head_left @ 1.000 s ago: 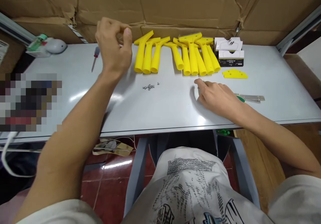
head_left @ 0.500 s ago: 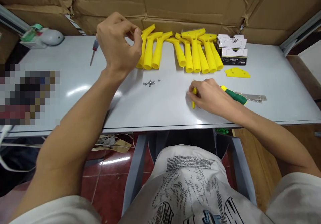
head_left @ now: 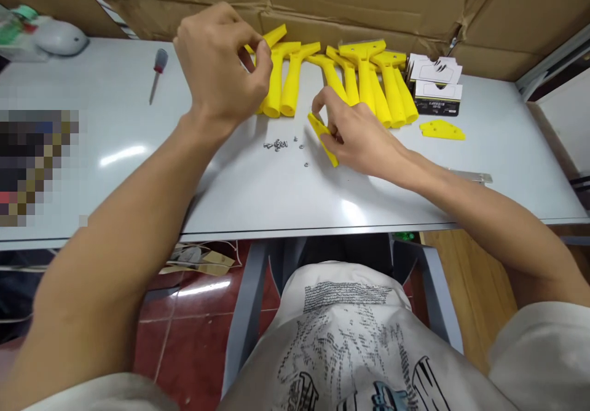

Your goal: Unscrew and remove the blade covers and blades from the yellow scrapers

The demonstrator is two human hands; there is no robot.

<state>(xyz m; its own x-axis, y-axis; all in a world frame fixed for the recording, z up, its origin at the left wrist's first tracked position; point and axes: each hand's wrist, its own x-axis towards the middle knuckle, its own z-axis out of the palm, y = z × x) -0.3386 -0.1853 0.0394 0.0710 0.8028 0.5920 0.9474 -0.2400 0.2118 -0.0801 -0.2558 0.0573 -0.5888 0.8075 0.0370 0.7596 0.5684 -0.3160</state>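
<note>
My left hand (head_left: 224,67) is raised over the back of the bench, fingers curled and thumb near the index finger. It partly covers the leftmost yellow scraper handles (head_left: 276,82); whatever it may hold is hidden. Between the thumb and fingers of my right hand (head_left: 353,125) is a thin yellow plate (head_left: 323,140), tilted above the bench. Left of the plate lies a small pile of screws (head_left: 276,145), with a few loose ones nearby. A similar yellow plate (head_left: 442,130) with holes lies flat at the right.
More yellow scraper handles (head_left: 364,79) lean along the cardboard at the back. Beside them stand printed cards (head_left: 436,94). Metal blades (head_left: 474,177) show beyond my right forearm. A screwdriver (head_left: 159,73) and a white rounded object (head_left: 62,36) lie left.
My right hand has moved left and away from me with the yellow plate. More loose screws show beside the pile. My forearm now covers the green-handled tool. The view has shifted slightly.
</note>
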